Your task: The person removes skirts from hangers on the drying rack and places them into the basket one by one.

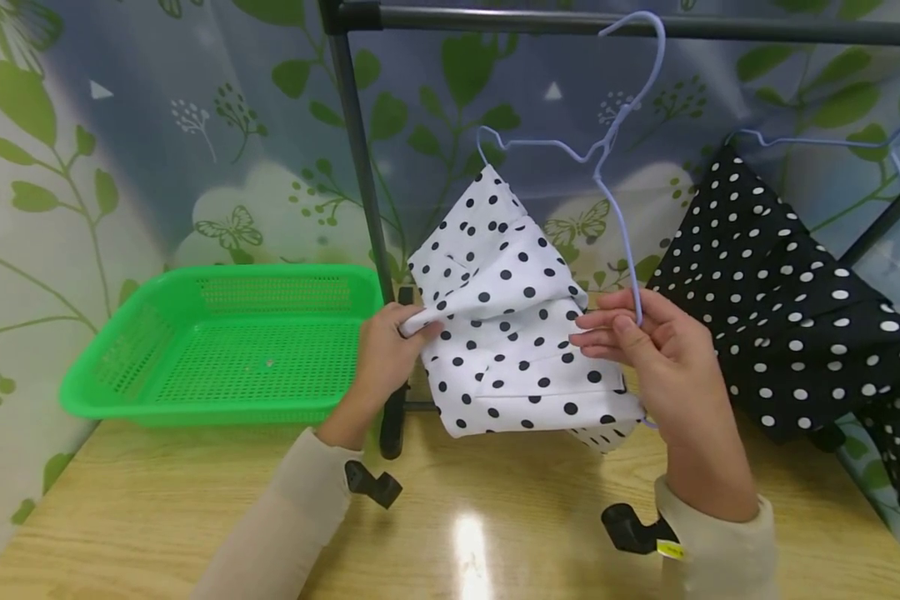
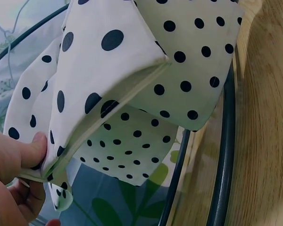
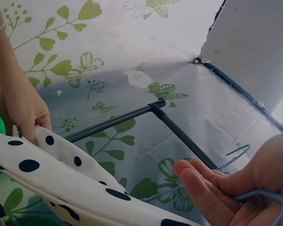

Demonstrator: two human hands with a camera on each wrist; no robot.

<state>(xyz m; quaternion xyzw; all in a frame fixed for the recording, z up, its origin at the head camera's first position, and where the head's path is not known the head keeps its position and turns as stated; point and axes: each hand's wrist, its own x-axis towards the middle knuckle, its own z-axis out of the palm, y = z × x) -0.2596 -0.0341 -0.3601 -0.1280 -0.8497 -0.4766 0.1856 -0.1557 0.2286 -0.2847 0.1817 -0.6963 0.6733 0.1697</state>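
Note:
A white garment with black dots (image 1: 525,333) hangs by one corner from the left end of a light-blue wire hanger (image 1: 621,208). My left hand (image 1: 390,346) pinches the cloth's left edge between thumb and fingers, as the left wrist view also shows with the fabric (image 2: 113,42) folded open. At the right, my right hand (image 1: 667,350) holds the hanger's right side between thumb and fingers, its fingertips close to the cloth. The hanger's hook rises in front of the rack's top bar in the head view; whether it touches the bar I cannot tell.
A green plastic basket (image 1: 270,362) stands on the wooden table (image 1: 540,517) at the left. Behind the hands is a dark metal rack (image 1: 360,158). A black garment with white dots (image 1: 780,317) hangs from another blue hanger (image 1: 810,142) on the right. A leaf-patterned curtain forms the backdrop.

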